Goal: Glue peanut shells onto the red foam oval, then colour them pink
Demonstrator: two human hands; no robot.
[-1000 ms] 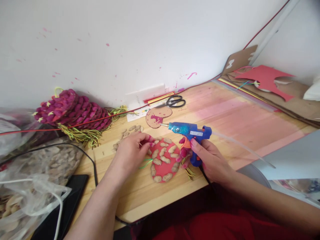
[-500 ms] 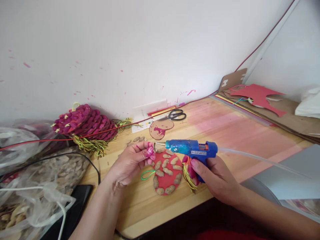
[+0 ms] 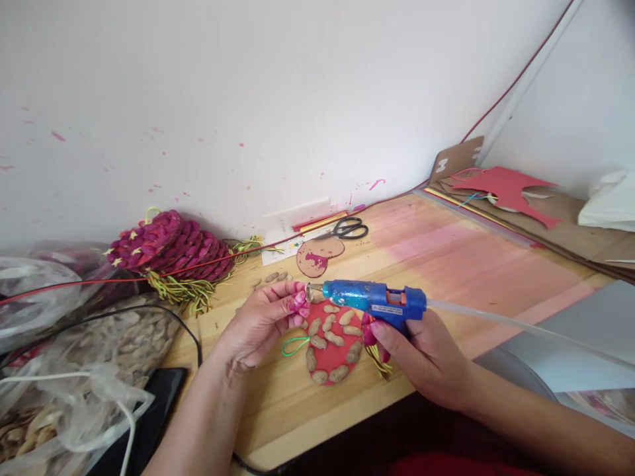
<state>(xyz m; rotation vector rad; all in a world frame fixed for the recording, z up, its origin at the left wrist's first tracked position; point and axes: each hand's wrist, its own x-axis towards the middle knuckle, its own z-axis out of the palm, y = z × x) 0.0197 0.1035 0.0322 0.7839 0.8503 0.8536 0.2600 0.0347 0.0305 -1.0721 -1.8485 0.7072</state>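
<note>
the left hand [image 3: 266, 317], pinching a peanut shell [image 3: 308, 293], has moved to the nozzle [image 3: 317, 288] of the glue gun [image 3: 370, 299] clamped in the right hand [image 3: 426, 357], so gluing appears underway.

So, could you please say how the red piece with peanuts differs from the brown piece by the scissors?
The red piece bears peanuts, whereas the brown piece bears none and has a pink stain. A green loop shows at the red piece's edge; none shows on the brown piece. The red piece lies nearer the camera, the brown piece farther back. Both have curved outlines and lie roughly flat.
</note>
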